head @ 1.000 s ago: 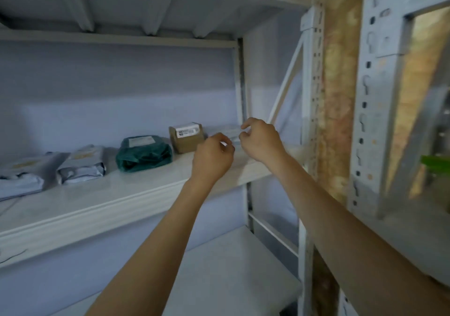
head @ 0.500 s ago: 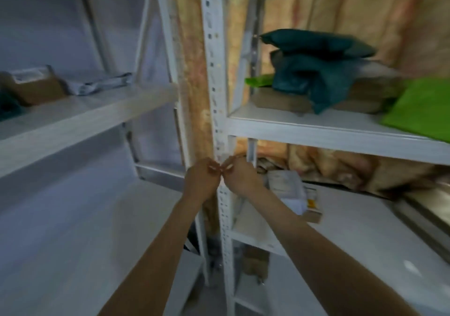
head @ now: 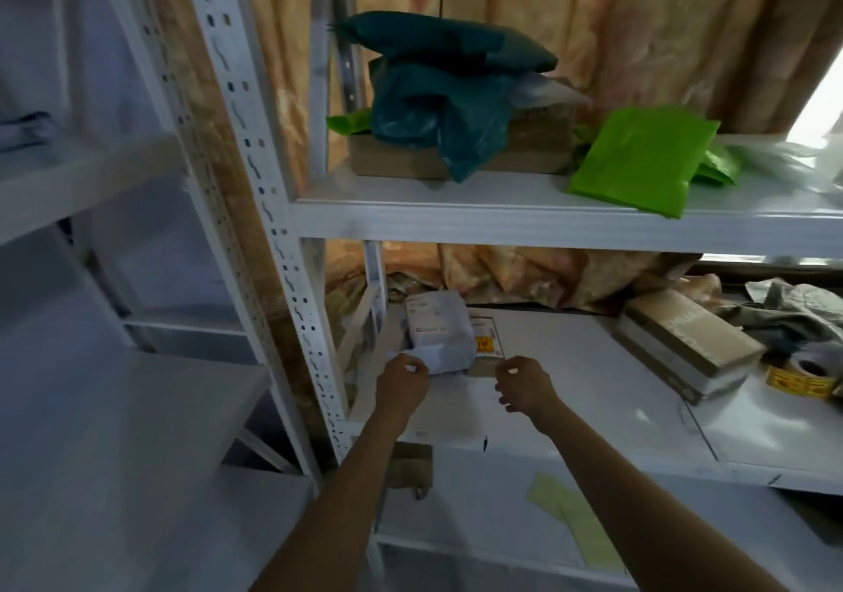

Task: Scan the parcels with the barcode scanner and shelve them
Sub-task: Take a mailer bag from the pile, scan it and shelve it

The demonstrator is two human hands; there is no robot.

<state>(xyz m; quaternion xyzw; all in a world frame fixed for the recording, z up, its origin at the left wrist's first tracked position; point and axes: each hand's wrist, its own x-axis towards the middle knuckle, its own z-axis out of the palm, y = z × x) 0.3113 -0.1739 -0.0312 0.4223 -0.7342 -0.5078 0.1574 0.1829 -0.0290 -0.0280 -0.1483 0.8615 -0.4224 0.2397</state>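
- A white poly-mailer parcel lies on the lower shelf of the white rack, its long axis running from front to back, with the printed label at the far end facing up.
- Its wrap is pale grey-white and crinkled; the near end is folded and rumpled.
- It rests partly over a flat cardboard box bearing a yellow-and-red sticker.
- The left hand touches the parcel's near corner with curled fingers; whether it pinches the wrap cannot be told.
- The right hand hovers just right of it, fingers loosely curled, holding nothing.
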